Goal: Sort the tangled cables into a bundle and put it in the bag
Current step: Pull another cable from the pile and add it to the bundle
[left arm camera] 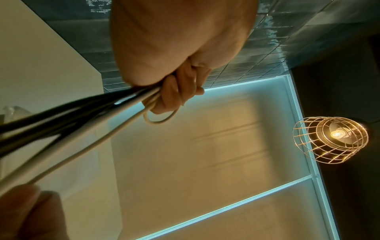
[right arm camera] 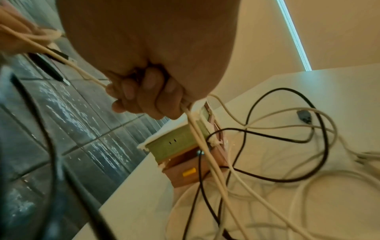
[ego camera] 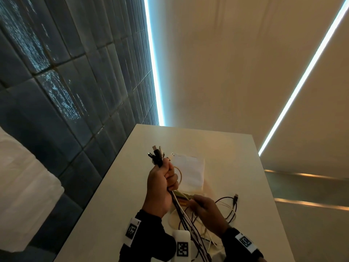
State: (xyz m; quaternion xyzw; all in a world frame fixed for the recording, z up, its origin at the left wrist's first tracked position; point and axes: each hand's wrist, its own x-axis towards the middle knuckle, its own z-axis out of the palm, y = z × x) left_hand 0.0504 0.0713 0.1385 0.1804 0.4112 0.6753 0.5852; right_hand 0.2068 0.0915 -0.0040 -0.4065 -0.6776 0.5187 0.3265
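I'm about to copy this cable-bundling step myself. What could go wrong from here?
The loose cables on the table still cross in loops, so pulling with the right hand may tighten a knot. They also run past the small box, which could get dragged. The left hand grips many plug ends; one might slip out.

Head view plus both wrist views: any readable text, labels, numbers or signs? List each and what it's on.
"3": small digit, corner of the left wrist tag, faint.
Square coded patterns on that tag, the middle tag and the right wrist tag: no words.
Box under the cables: no legible print.
Nothing else readable.
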